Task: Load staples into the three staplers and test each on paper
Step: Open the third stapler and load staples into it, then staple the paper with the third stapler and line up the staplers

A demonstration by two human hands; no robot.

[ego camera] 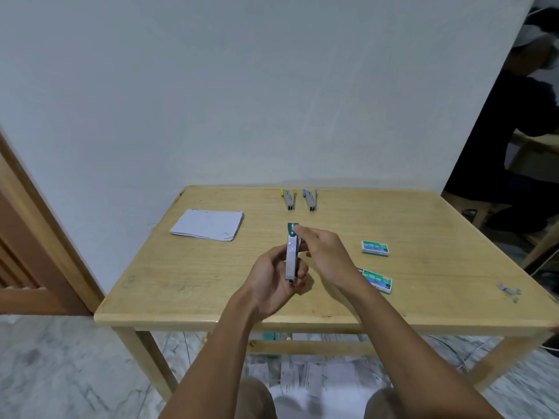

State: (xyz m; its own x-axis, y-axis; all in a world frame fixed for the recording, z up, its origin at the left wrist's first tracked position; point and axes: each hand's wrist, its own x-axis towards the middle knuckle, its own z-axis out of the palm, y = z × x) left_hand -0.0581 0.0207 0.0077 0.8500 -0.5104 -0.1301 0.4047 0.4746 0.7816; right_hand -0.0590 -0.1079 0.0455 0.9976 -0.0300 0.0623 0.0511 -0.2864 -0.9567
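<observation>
A silver stapler with a green end (pixel 291 252) is held above the middle of the wooden table (pixel 211 285). My left hand (pixel 273 282) grips its lower body and near end. My right hand (pixel 322 252) pinches its upper part near the green cap. A yellow-ended stapler (pixel 289 199) and a blue-ended stapler (pixel 310 200) lie side by side at the table's back edge. A stack of white paper (pixel 208 224) lies at the back left. Two green staple boxes (pixel 375 248) (pixel 378 281) sit to the right, the nearer one partly hidden by my right forearm.
Loose staple strips (pixel 509 291) lie near the table's right edge. Paper scraps (pixel 311 373) litter the floor under the table. A wooden door (pixel 27 252) stands to the left. A person in dark clothes (pixel 520 140) sits at the far right.
</observation>
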